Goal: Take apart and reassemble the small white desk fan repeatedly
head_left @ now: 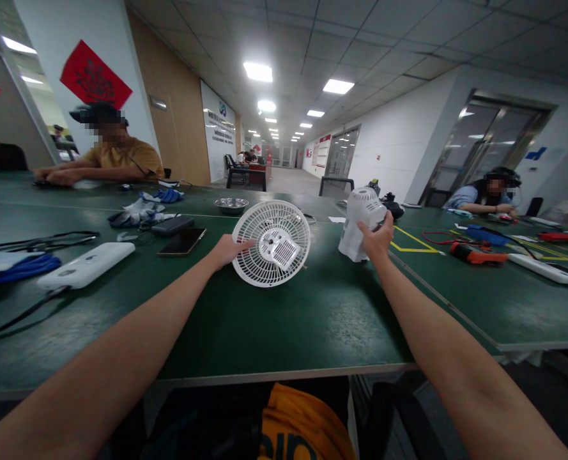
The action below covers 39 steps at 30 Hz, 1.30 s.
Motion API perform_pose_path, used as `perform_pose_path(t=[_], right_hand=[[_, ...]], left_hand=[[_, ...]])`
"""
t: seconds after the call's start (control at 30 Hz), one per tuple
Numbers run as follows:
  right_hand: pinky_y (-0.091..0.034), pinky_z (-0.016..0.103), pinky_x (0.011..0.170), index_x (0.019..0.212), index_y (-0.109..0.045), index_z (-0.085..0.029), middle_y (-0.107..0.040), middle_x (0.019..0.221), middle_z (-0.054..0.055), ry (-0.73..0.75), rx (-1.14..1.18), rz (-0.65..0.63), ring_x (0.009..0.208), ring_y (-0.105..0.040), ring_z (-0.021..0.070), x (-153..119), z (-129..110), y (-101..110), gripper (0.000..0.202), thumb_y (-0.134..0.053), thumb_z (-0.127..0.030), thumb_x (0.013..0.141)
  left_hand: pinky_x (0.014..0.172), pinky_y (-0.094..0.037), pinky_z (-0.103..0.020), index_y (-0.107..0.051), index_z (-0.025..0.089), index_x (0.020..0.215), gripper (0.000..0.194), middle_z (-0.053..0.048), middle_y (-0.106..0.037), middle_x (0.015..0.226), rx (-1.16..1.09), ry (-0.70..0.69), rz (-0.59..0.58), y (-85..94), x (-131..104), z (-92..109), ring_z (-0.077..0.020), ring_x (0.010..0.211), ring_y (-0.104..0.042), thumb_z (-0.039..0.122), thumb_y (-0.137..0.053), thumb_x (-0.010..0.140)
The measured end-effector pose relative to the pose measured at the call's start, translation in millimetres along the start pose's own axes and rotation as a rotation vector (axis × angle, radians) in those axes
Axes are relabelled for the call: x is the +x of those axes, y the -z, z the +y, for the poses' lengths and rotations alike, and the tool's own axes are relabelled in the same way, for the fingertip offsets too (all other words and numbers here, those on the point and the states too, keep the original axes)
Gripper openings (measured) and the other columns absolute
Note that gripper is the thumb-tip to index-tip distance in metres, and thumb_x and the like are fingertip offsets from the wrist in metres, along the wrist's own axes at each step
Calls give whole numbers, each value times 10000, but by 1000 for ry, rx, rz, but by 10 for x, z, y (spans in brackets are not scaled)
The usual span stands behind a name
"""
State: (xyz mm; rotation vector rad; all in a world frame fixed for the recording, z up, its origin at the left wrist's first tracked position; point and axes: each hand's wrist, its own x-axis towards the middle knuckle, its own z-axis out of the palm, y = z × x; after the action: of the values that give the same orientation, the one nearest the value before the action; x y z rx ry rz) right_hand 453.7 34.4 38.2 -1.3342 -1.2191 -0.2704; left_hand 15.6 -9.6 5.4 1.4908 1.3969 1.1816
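A round white fan grille with a slotted plate at its hub stands tilted over the green table, its flat side facing me. My left hand is closed on its left rim, with the thumb over the bars. To the right, a white plastic fan housing with vent slots is upright at the table surface. My right hand is closed around its right side; some of those fingers are hidden behind it. The two parts are apart from each other.
A metal bowl sits behind the grille. Left are a phone, gloves and a white power strip with cables. Right lies an orange multimeter. Two people sit across the table.
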Motion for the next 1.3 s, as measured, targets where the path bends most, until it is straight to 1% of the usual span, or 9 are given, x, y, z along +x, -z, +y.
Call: perform_pose_path(t=[0.13, 0.27, 0.33, 0.47, 0.6, 0.73, 0.83, 1.07, 1.3], right_hand=[[-355, 533, 992, 1407, -330, -162, -515, 1291, 156, 66, -76, 58, 1185, -457, 348, -4, -158, 94, 870, -676, -488, 679], [-406, 496, 954, 1402, -322, -136, -504, 1265, 163, 143, -49, 94, 1112, -503, 321, -58, -424, 169, 861, -662, -490, 694], [-460, 444, 887, 1395, -330, -134, -530, 1221, 143, 157, 49, 40, 1006, -556, 280, -121, -561, 166, 847, -656, -487, 696], [-515, 353, 728, 1319, -436, -140, -591, 1136, 105, 164, 242, -187, 840, -595, 220, -301, -773, 91, 748, -644, -505, 699], [-526, 357, 746, 1265, -513, -135, -639, 1086, 107, 122, 239, -315, 837, -618, 228, -492, -882, 4, 707, -642, -542, 702], [-531, 347, 689, 1251, -533, -154, -665, 1023, 83, 55, 230, -486, 674, -646, 200, -647, -924, -60, 679, -633, -565, 719], [-532, 347, 671, 1268, -519, -173, -665, 1056, 75, 56, 228, -596, 585, -638, 177, -704, -931, -104, 671, -640, -548, 725], [-485, 389, 899, 1199, -568, -163, -671, 1103, 85, 153, 135, -575, 965, -641, 257, -679, -848, -212, 622, -718, -459, 673], [-496, 392, 846, 1223, -519, -162, -675, 1068, 107, 120, -35, -724, 948, -652, 265, -699, -697, -317, 657, -728, -489, 693]], left_hand=[[715, -562, -369, -722, 131, 861, 368, -113, -753, 844, 10, -10, -1, 3, -11, -2, -241, 747, -704, 431, -784, 658], [708, -561, -370, -722, 136, 854, 377, -111, -752, 828, 26, -13, -1, 10, 8, -32, -245, 743, -705, 451, -781, 655], [701, -562, -372, -722, 139, 855, 392, -108, -751, 819, 19, -11, -9, 11, 18, -42, -246, 737, -704, 463, -785, 644], [701, -560, -365, -722, 138, 844, 407, -106, -750, 808, 17, -13, -8, 10, 21, -36, -246, 739, -703, 475, -794, 628], [684, -555, -350, -722, 144, 815, 369, -99, -747, 792, 22, -22, 2, -1, 8, -22, -231, 707, -694, 462, -788, 641], [671, -550, -345, -719, 145, 782, 329, -94, -739, 761, 19, -25, 13, -16, -8, -5, -220, 678, -682, 442, -782, 656], [691, -551, -348, -724, 149, 806, 317, -93, -745, 785, 8, -6, 11, -18, -20, 11, -222, 699, -689, 421, -786, 655], [698, -555, -362, -721, 144, 779, 297, -89, -739, 754, 6, -36, -5, -6, -13, 3, -225, 690, -688, 414, -782, 670], [712, -563, -383, -725, 139, 830, 344, -107, -749, 797, -23, -17, -24, 1, -8, 5, -246, 725, -701, 427, -791, 653]])
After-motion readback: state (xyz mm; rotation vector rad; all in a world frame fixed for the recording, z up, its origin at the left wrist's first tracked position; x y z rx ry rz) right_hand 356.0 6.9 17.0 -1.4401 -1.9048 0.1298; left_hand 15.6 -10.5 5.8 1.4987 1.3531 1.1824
